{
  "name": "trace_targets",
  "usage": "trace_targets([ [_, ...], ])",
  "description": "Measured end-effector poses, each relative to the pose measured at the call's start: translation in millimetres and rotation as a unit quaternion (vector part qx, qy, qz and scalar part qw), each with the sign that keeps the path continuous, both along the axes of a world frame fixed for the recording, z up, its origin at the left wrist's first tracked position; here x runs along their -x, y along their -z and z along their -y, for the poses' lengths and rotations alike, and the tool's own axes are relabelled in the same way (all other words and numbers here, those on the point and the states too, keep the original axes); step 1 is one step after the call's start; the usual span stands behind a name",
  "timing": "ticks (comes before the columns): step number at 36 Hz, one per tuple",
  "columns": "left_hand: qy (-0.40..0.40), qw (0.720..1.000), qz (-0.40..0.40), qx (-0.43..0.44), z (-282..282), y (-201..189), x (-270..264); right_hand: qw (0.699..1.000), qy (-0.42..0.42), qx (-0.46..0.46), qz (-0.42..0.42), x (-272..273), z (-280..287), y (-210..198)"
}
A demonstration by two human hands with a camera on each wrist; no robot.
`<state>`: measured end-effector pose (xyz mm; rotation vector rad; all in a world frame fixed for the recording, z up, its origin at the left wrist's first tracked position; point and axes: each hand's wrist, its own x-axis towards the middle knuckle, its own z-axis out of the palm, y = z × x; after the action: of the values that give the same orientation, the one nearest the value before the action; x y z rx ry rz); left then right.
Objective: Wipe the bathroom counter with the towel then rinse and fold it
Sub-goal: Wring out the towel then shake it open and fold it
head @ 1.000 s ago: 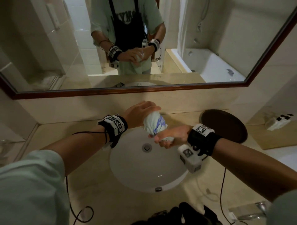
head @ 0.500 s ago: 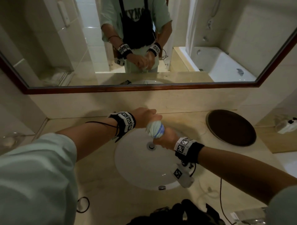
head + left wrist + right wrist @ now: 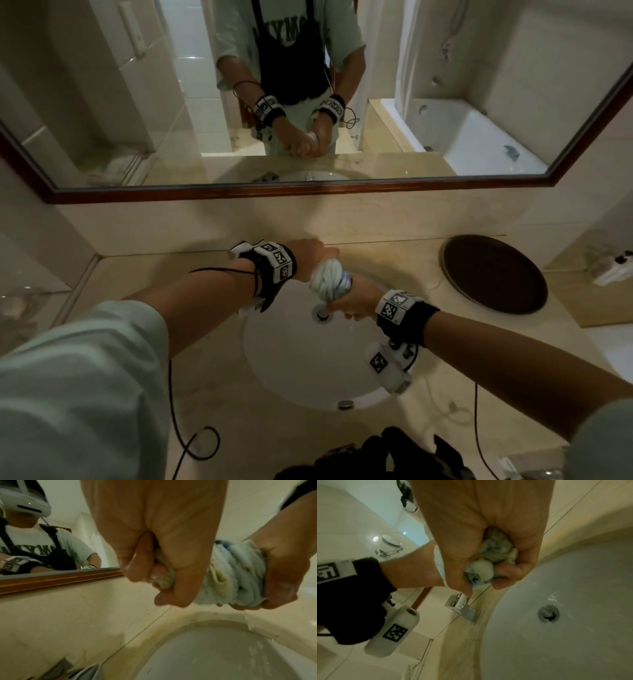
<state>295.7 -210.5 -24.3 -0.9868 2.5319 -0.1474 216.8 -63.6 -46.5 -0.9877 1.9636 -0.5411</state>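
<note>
A pale towel with blue marks (image 3: 330,281) is twisted into a tight roll above the white sink (image 3: 294,363). My left hand (image 3: 310,255) grips its far end, fingers curled round it (image 3: 164,574). My right hand (image 3: 356,301) grips the near end, with the cloth bunched inside its fist (image 3: 489,563). In the left wrist view the twisted towel (image 3: 240,577) spans between both fists and drops of water (image 3: 250,626) fall from it into the basin. The beige counter (image 3: 144,284) surrounds the sink.
A dark round tray (image 3: 493,274) lies on the counter at the right. The drain (image 3: 322,313) sits below the hands, and a chrome tap (image 3: 462,607) stands at the sink's rim. A framed mirror (image 3: 308,192) runs along the wall. Cables (image 3: 195,442) hang at the front edge.
Both hands have twisted the towel tighter and dropped lower over the basin. The right wrist has rotated from palm up to over the towel's end.
</note>
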Motion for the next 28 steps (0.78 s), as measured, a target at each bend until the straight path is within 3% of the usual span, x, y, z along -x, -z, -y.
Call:
trace_targets([
  [1,-0.022,0.996,-0.058,0.059,0,3,0,1.000,-0.001,-0.002,0.005,2,-1,-2],
  [4,0.154,0.984,-0.067,-0.063,-2,5,7,1.000,0.004,-0.017,0.013,7,-1,-5],
  [6,0.192,0.977,-0.074,-0.049,-4,-4,11,1.000,0.009,-0.020,0.015,9,1,-7],
  [13,0.195,0.974,-0.108,-0.037,-2,-1,17,0.999,0.030,-0.011,-0.028,6,2,-10],
  [19,0.236,0.940,-0.235,-0.067,16,15,2,0.989,0.071,-0.021,0.129,18,1,-13],
  [23,0.291,0.897,-0.330,-0.033,17,7,-15,0.954,0.107,-0.018,0.281,30,-5,-18],
  [28,0.350,0.868,-0.350,-0.034,22,5,-23,0.927,0.122,-0.017,0.354,42,-10,-28],
])
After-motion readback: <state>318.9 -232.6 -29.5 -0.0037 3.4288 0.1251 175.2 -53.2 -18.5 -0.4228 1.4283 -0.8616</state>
